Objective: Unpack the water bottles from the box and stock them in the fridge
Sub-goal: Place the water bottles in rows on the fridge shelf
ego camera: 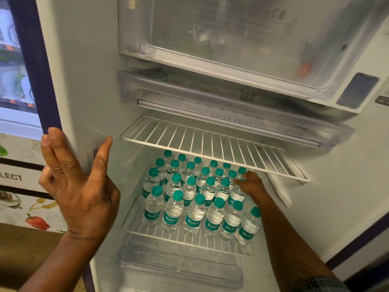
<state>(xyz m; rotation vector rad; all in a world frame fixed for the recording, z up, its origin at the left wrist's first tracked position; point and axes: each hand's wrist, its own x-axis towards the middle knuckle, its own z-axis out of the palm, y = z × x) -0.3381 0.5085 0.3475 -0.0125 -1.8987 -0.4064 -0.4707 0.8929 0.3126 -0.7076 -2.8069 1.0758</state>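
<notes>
Several small clear water bottles [193,216] with teal caps and teal labels stand in rows on the lower wire shelf [147,230] of the open fridge. My right hand [250,183] reaches deep inside on the right, fingers closed around a bottle [241,175] at the back right of the group. My left hand [77,186] rests against the fridge's left front edge [52,114], fingers spread, thumb on the inner wall, holding nothing. The box is not in view.
An empty white wire shelf [210,142] hangs just above the bottles. Above it are a clear chill tray [231,114] and the freezer compartment [221,39]. A clear crisper cover [181,262] lies below. A vending machine [14,81] stands left.
</notes>
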